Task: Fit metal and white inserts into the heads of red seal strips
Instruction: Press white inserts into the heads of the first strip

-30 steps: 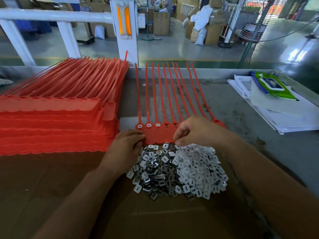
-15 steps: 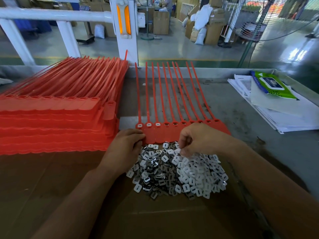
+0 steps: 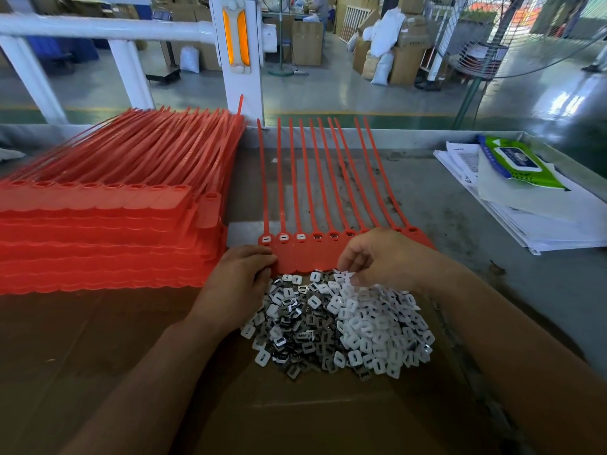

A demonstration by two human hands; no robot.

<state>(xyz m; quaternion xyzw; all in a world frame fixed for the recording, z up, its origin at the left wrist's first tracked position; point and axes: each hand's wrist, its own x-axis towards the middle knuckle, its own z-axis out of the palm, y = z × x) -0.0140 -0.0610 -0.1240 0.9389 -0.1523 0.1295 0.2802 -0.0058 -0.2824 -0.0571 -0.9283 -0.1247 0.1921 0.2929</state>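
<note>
Red seal strips lie joined in a row on the grey surface, tails pointing far. The three leftmost heads show white inserts. The left hand grips the row's near-left corner with curled fingers. The right hand curls narrow over the far edge of the white inserts, fingertips touching them, though I cannot tell if it grips one. Metal inserts lie just left. A stack of red strips sits far left.

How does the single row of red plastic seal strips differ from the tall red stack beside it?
The red strip row is one layer, inserts in several heads, gripped by the left hand; the red strip stack is many layers, visible slots looking empty. Both are red, tails pointing away.
</note>
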